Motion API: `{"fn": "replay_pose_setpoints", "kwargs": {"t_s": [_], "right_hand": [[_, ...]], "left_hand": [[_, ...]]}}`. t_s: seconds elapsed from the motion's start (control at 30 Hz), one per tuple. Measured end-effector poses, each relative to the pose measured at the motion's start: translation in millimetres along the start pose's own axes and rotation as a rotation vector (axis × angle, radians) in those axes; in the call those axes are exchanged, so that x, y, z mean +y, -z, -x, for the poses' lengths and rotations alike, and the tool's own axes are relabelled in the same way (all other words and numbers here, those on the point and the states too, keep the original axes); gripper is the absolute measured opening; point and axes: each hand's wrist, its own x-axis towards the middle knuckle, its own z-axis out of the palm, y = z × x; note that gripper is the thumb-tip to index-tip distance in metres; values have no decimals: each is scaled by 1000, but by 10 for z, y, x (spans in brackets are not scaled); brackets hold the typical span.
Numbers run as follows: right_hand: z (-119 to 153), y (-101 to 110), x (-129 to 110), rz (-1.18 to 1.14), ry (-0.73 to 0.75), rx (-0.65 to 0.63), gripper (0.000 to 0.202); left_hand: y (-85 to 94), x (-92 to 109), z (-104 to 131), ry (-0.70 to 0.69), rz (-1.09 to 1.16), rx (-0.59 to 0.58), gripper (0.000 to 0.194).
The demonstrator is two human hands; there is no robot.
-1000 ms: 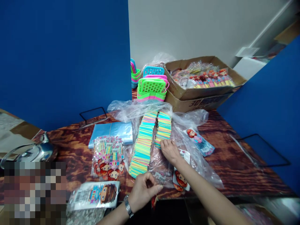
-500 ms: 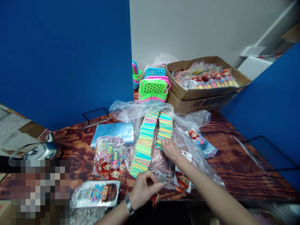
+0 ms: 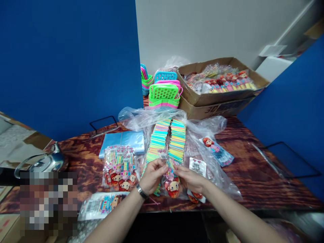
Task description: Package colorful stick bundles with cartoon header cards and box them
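A small clear packet printed with a red-haired cartoon girl (image 3: 172,187) is between my hands, its face end pointing toward me. My left hand (image 3: 152,179) pinches its upper left edge. My right hand (image 3: 192,179) grips its right side, with the fingertips beside some coloured sticks showing at the packet's upper part. Just beyond lie two long rows of thin coloured sticks (image 3: 178,141) on clear plastic. To the left is a pile of filled packets (image 3: 120,165). Under and beside my right hand are flat printed packets (image 3: 197,166).
A blue plastic stack (image 3: 123,141) lies behind the filled packets. Coloured plastic baskets (image 3: 164,91) and an open carton of packaged goods (image 3: 202,98) stand at the back. A metal kettle (image 3: 48,163) is at left; blue partitions (image 3: 76,67) flank the table.
My right hand has come back from the stick rows to the packet, meeting my left hand, which has moved up and forward. The packet is now raised into view over the near end of the rows.
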Motion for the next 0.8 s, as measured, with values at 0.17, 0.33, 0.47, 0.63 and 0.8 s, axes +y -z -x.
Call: {"fn": "replay_pose_setpoints", "kwargs": {"t_s": [0.17, 0.33, 0.47, 0.63, 0.8], "right_hand": [[20, -86, 69, -107, 25, -54, 38], [24, -173, 81, 33, 50, -76, 39], [21, -188, 118, 163, 57, -99, 41], [-142, 88, -24, 964, 144, 241, 31], [-495, 287, -201, 1389, 6, 464, 20]], "left_hand": [[35, -8, 27, -1, -107, -43, 26], [135, 81, 102, -23, -454, -190, 24], [185, 111, 176, 7, -522, -234, 27], [210, 112, 307, -24, -449, -42, 28], [173, -9, 448, 43, -397, 13, 30]]}}
